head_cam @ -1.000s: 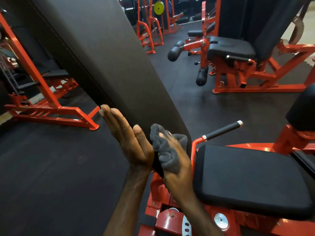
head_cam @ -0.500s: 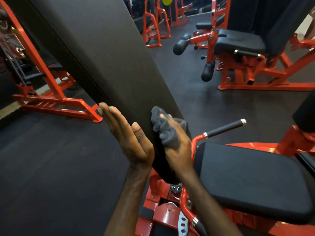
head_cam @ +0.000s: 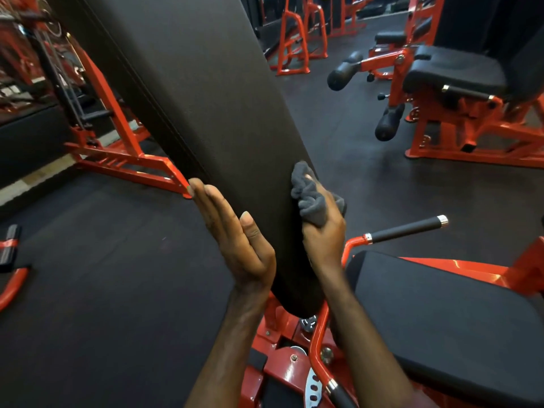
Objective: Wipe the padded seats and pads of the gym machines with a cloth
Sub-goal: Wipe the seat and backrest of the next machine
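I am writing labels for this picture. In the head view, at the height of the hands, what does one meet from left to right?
Left hand, flat against the back pad → grey cloth, gripped by the right hand → black handle.

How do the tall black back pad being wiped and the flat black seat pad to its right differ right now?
The tall black back pad stands steeply tilted; the flat black seat pad lies near level. The left hand rests flat on the back pad's edge and the right hand presses a grey cloth to it; the seat pad is untouched. Both are black padded upholstery on red frames.
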